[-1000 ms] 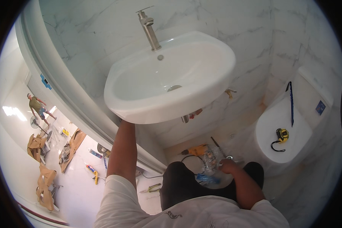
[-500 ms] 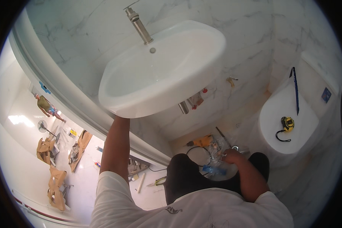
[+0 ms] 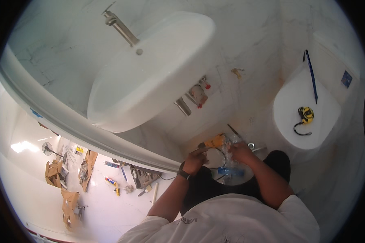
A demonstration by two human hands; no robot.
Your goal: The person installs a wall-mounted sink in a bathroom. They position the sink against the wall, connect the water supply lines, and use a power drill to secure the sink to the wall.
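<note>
Marble-patterned bathroom wall (image 3: 255, 60); clear plastic wrap (image 3: 228, 149) lies between drill (image 3: 215, 141) and right hand (image 3: 241, 153).
Wrap: probably light, soft, slippery; pinch a gathered fold. Left hand (image 3: 194, 161): fingers apart. Right fingers: grip cannot be told.

Sink (image 3: 158, 77) at left, faucet (image 3: 121, 29) on its back edge, toilet (image 3: 286, 125) at right (tape measure (image 3: 307, 115) on top), drill (image 3: 215, 141) on floor (image 3: 244, 128) left of toilet

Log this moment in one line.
left hand: near orange drill | right hand: at clear plastic, grip unclear | tape measure: on toilet lid
</note>
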